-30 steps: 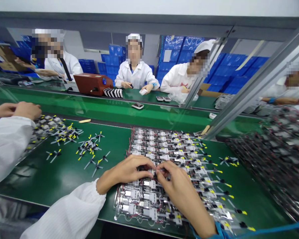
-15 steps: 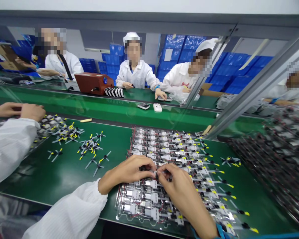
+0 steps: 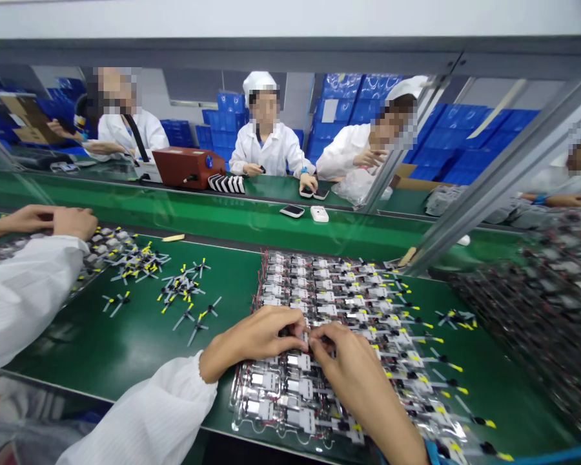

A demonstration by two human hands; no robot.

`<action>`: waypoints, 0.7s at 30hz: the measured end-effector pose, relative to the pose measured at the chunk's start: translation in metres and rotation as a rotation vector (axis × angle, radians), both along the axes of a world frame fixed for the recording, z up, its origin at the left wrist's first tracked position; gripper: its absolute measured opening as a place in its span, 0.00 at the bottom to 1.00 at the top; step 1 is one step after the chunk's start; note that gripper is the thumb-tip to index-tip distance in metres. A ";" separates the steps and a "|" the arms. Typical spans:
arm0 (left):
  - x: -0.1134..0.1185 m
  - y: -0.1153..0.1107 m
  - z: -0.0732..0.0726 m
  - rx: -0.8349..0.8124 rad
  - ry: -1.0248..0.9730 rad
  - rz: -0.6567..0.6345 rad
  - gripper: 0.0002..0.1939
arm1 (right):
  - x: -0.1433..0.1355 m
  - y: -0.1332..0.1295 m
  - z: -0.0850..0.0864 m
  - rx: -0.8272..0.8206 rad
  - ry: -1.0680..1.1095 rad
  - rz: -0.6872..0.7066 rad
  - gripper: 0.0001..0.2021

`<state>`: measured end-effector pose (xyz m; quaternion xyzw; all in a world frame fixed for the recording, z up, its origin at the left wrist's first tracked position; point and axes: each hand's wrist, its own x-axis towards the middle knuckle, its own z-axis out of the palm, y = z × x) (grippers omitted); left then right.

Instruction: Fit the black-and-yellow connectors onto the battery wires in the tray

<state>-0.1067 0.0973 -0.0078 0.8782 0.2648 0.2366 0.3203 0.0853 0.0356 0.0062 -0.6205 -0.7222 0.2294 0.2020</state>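
Note:
My left hand [image 3: 264,334] and my right hand [image 3: 349,361] meet over the middle of a clear plastic tray [image 3: 235,413]. Thumb and fingers of each are pinched together, the fingertips almost touching. Whatever lies between them is small and mostly hidden. Rows of small grey-and-white parts [image 3: 300,387] with red wires fill the tray around my hands. Along its right side, thin grey pieces with black middles and yellow tips [image 3: 458,367] stick out past the edge. A blue band [image 3: 433,452] circles my right wrist.
Loose yellow-tipped cross-shaped pieces [image 3: 181,289] lie left on the green bench, with a small cluster [image 3: 458,319] at right. A co-worker's hands [image 3: 72,223] are at far left. Dark stacked trays [image 3: 527,323] stand right. Several people sit beyond the clear partition and metal post [image 3: 465,206].
The view has shifted slightly, so the scene sits a little farther right and lower. My hands stay pinched at the same spot on the tray. A co-worker opposite has raised a hand.

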 end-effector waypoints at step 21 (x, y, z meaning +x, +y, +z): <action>-0.018 -0.036 0.023 0.256 0.219 -0.007 0.12 | 0.023 -0.005 -0.007 0.218 -0.198 -0.013 0.06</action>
